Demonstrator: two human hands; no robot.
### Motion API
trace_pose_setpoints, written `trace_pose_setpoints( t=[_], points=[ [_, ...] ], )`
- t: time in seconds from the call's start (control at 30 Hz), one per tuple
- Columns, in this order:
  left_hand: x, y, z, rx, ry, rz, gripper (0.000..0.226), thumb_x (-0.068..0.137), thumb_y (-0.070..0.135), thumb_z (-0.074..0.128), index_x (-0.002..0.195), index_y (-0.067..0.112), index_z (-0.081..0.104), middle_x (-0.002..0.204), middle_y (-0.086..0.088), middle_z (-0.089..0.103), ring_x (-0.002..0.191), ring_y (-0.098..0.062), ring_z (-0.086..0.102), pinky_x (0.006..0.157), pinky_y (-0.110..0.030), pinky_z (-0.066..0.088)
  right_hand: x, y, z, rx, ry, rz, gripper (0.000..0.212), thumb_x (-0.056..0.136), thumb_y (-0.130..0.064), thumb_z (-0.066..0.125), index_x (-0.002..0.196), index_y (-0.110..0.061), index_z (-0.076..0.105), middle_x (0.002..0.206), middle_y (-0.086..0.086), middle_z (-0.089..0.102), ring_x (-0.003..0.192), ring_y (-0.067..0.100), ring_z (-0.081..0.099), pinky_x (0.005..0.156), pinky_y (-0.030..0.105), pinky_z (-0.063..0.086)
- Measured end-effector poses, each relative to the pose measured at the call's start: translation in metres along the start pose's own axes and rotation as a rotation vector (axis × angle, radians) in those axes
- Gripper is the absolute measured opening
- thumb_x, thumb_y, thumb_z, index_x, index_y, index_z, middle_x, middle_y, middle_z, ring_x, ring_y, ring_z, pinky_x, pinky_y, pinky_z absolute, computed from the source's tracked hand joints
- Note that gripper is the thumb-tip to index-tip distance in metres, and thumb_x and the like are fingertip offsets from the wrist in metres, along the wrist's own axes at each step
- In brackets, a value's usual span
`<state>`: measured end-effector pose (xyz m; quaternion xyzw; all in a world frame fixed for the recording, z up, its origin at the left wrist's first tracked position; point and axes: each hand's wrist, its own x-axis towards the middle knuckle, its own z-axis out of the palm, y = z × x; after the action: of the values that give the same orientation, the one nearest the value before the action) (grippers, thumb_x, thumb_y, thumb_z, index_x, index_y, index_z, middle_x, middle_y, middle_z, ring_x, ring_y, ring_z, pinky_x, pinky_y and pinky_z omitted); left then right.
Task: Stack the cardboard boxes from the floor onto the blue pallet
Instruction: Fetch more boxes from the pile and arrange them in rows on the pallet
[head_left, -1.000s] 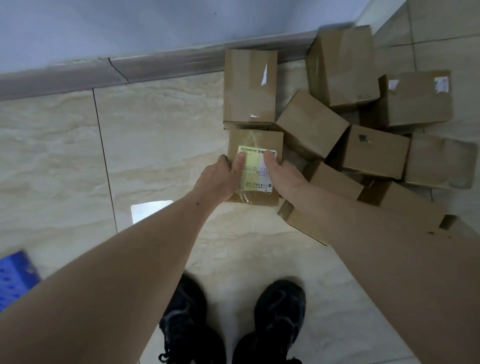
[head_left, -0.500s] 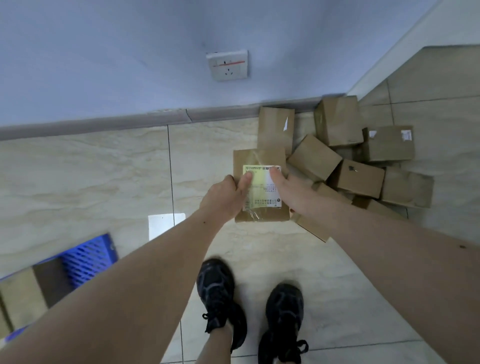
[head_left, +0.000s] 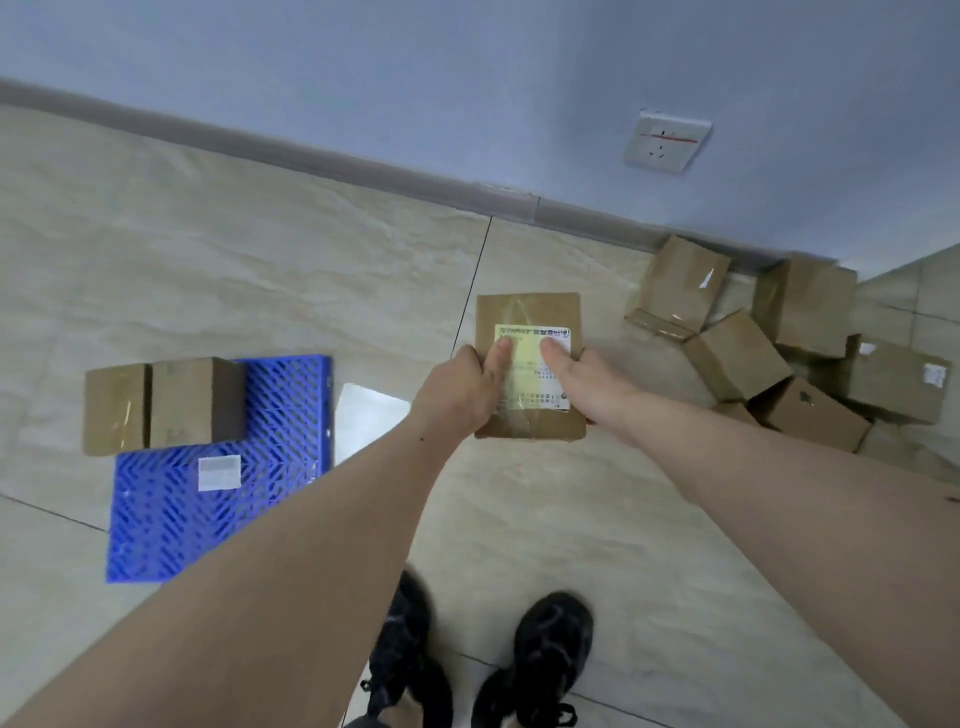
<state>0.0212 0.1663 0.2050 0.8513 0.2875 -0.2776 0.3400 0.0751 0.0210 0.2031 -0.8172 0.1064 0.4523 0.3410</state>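
Note:
A flat cardboard box (head_left: 527, 312) with a yellow-white shipping label is held up in front of me, above the floor. My left hand (head_left: 460, 387) grips its left edge with the thumb on the label. My right hand (head_left: 584, 376) grips its right edge, thumb on top as well. The blue pallet (head_left: 208, 499) lies on the floor to the left, with two cardboard boxes (head_left: 195, 400) side by side on its far left corner. A heap of several more boxes (head_left: 737, 353) lies on the floor to the right, by the wall.
Beige floor tiles run up to a grey skirting board and a blue-grey wall with a socket (head_left: 666, 141). My two black shoes (head_left: 540, 654) stand below the held box. A bright light reflection (head_left: 369, 415) shows on the tile beside the pallet.
The view has swung left: the box heap slid to the right and the blue pallet with its two boxes came into full view. Both hands carried the labelled box along, away from the heap.

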Motion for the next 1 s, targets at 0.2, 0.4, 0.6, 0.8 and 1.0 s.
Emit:
trace_pose_setpoints(
  t=[0.2, 0.4, 0.6, 0.8, 1.0],
  points=[
    [-0.014, -0.067, -0.044, -0.108, 0.064, -0.08, 0.06, 0.096, 0.063, 0.024, 0.108, 0.01, 0.049, 0.11, -0.013, 0.062, 0.104, -0.033, 0.057, 0.093, -0.044, 0.046, -0.012, -0.043, 0.07, -0.08, -0.024, -0.04, 0.058, 0.095, -0.061, 0.033, 0.112, -0.015, 0.065, 0.108, 0.006, 0.068, 0.101, 0.027, 0.063, 0.088, 0.035, 0.048],
    [-0.031, -0.166, -0.094, -0.273, 0.01, -0.115, 0.046, 0.099, 0.051, 0.03, 0.118, 0.01, 0.04, 0.108, -0.011, 0.057, 0.095, -0.029, 0.055, 0.084, -0.037, 0.045, -0.024, -0.091, 0.17, -0.113, -0.059, -0.029, 0.066, 0.088, -0.068, 0.032, 0.12, -0.018, 0.062, 0.113, 0.003, 0.068, 0.102, 0.024, 0.063, 0.097, 0.04, 0.047],
    [-0.027, -0.265, -0.148, -0.336, -0.013, -0.152, 0.045, 0.081, 0.041, 0.049, 0.113, 0.011, 0.053, 0.119, -0.008, 0.054, 0.101, -0.021, 0.059, 0.095, -0.037, 0.047, -0.024, -0.131, 0.274, -0.111, -0.074, -0.015, 0.06, 0.095, -0.062, 0.033, 0.118, -0.016, 0.064, 0.112, 0.006, 0.069, 0.101, 0.025, 0.064, 0.096, 0.039, 0.048],
    [0.004, -0.333, -0.171, -0.384, 0.075, -0.181, 0.032, 0.087, 0.024, 0.063, 0.111, 0.01, 0.047, 0.098, -0.006, 0.061, 0.094, -0.028, 0.065, 0.084, -0.044, 0.055, 0.006, -0.154, 0.353, -0.097, -0.002, -0.018, 0.054, 0.098, -0.054, 0.036, 0.117, -0.012, 0.064, 0.113, 0.01, 0.068, 0.103, 0.03, 0.062, 0.09, 0.034, 0.048],
    [0.06, -0.38, -0.152, -0.154, 0.232, -0.193, 0.025, 0.087, 0.031, 0.065, 0.103, 0.013, 0.059, 0.107, -0.009, 0.059, 0.099, -0.029, 0.059, 0.083, -0.042, 0.053, 0.07, -0.151, 0.409, -0.057, -0.014, 0.016, 0.052, 0.099, -0.051, 0.037, 0.126, -0.012, 0.059, 0.119, 0.009, 0.065, 0.108, 0.029, 0.061, 0.094, 0.034, 0.045]
  ],
)
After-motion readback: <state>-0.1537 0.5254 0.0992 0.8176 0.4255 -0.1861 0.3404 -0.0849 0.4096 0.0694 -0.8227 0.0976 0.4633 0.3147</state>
